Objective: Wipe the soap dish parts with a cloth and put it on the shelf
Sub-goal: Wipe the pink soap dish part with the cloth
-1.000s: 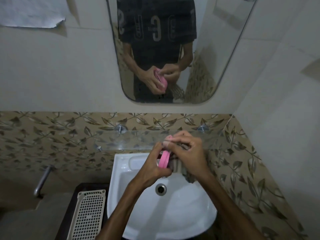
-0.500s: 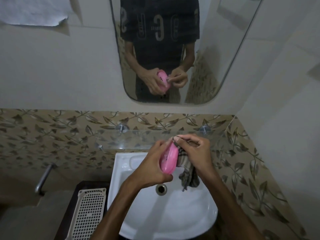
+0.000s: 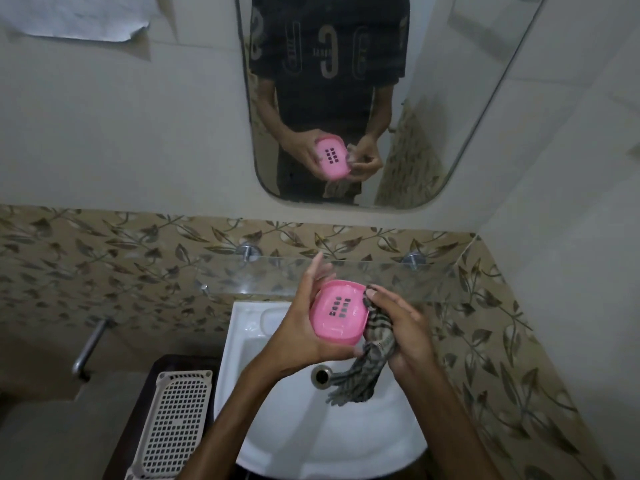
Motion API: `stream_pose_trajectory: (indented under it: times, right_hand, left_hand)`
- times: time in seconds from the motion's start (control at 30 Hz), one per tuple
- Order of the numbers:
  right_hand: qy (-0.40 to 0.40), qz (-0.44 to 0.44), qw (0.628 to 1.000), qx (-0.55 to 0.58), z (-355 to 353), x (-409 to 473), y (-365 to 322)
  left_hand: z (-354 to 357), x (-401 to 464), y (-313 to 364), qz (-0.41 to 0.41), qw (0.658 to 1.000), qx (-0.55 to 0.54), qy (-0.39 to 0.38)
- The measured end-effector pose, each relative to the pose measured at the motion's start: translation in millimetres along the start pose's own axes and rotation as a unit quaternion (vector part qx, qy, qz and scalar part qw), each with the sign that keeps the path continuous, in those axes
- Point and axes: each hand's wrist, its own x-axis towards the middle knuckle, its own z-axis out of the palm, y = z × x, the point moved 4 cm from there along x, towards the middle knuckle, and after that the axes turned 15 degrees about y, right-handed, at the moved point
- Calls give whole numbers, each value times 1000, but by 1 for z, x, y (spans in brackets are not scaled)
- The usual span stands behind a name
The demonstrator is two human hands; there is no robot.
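The pink dish (image 3: 340, 311) is sitting over the sink (image 3: 346, 445), its slotted inside facing the camera. The left hand (image 3: 298, 327) is gripping it from the left, fingers curled round its edge. The right hand (image 3: 401, 332) is clutching a checked cloth (image 3: 367, 368) against the dish's right rim. A glass shelf (image 3: 277, 271) is lying just behind.

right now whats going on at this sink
A person stands at a white sink wiping a pink soap dish part. The left hand holds the part up with its slotted inside facing the camera. The right hand grips a checked cloth bunched against the part's right edge, the cloth's loose end hanging over the drain. The glass shelf just behind the hands has nothing of the dish on it yet.
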Motion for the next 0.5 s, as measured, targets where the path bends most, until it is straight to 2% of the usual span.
stream_pose_trajectory:
  times: [0.1,0.23,0.33,0.4,0.5]
  right_hand:
    - [-17,46,998,46,7,-9,10]
    - [3,19,999,40,10,-25,24]
    - [9,-56,998,11,13,-32,31]
    - [8,-141,989,-44,13,-34,28]
    - [16,-307,932,-193,11,-37,21]
  left_hand:
    - [-1,-6,-4,-43,988,-135,64]
    - [16,-14,2,-165,919,-349,80]
    - [20,-13,11,-206,866,-449,85]
    - [18,-11,13,-212,837,-497,85]
    - [10,-7,10,-211,809,-539,105]
